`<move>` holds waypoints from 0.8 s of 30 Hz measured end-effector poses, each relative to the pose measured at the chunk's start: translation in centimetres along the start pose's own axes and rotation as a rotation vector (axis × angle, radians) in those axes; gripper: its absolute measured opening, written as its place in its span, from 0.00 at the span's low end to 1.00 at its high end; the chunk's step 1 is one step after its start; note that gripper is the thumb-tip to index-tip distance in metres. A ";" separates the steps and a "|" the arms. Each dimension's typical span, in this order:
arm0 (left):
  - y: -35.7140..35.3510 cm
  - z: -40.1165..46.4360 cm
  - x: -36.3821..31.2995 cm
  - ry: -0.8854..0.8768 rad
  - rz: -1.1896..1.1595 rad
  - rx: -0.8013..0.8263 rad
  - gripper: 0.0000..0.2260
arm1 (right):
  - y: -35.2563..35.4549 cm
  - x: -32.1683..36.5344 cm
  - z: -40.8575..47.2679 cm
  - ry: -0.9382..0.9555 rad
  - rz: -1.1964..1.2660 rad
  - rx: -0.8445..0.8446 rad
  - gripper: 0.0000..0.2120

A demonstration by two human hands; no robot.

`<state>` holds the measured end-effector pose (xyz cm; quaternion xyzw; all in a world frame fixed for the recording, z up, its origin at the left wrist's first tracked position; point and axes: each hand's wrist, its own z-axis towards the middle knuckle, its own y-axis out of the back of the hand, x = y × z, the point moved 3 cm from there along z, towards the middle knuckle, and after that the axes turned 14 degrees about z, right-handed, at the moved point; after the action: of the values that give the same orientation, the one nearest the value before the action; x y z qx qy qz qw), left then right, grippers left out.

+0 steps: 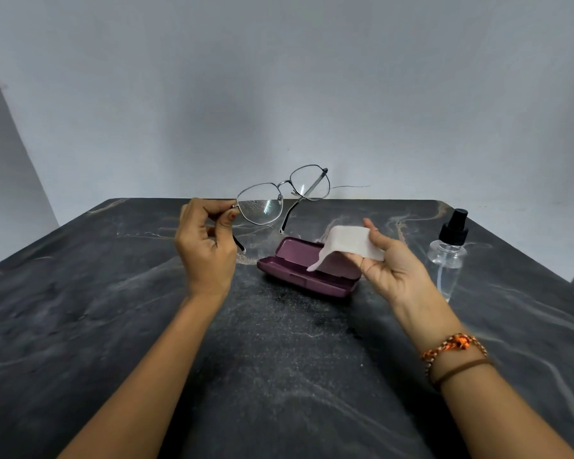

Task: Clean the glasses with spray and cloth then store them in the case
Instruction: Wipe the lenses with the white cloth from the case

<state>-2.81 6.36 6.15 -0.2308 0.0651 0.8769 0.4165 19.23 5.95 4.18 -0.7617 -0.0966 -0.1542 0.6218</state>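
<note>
Two bare forearms reaching up from the bottom edge, over a dark marbled table (80, 326) that fills the lower half of the frame. On the wrist at lower right, an orange braided bracelet (458, 346) and a thin brown band (463, 369) just below it. Further up, left of centre: left hand (206, 246), fingers curled, pinching the glasses (279, 197) at the hinge end of the near lens, one temple arm running down behind the fingers and poking out with its pale tip just right of the palm. Right of centre: right hand (391, 266), palm turned up, fingers and thumb gripping a white cloth (345, 246), whose loose corner droops down and left. Between the two hands, flat on the table: the purple case (299, 273), lid open, partly masked by the drooping cloth. At the right edge, well apart from the case: a clear spray bottle (448, 256) with a black pump top, standing upright. Higher still, glasses held clear above the table, tilted, far lens up and right against the grey wall (279, 77), second temple arm hanging down toward the case. Droplets or smear on the near lens, glare streaks on both.
</note>
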 end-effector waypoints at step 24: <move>-0.6 -1.0 -3.4 -0.256 0.118 0.086 0.05 | -3.1 1.0 -3.4 0.029 0.395 0.371 0.20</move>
<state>-0.13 4.03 6.91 -0.0946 0.0625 0.9186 0.3785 18.77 3.22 7.97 -0.6365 0.0364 -0.0204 0.7701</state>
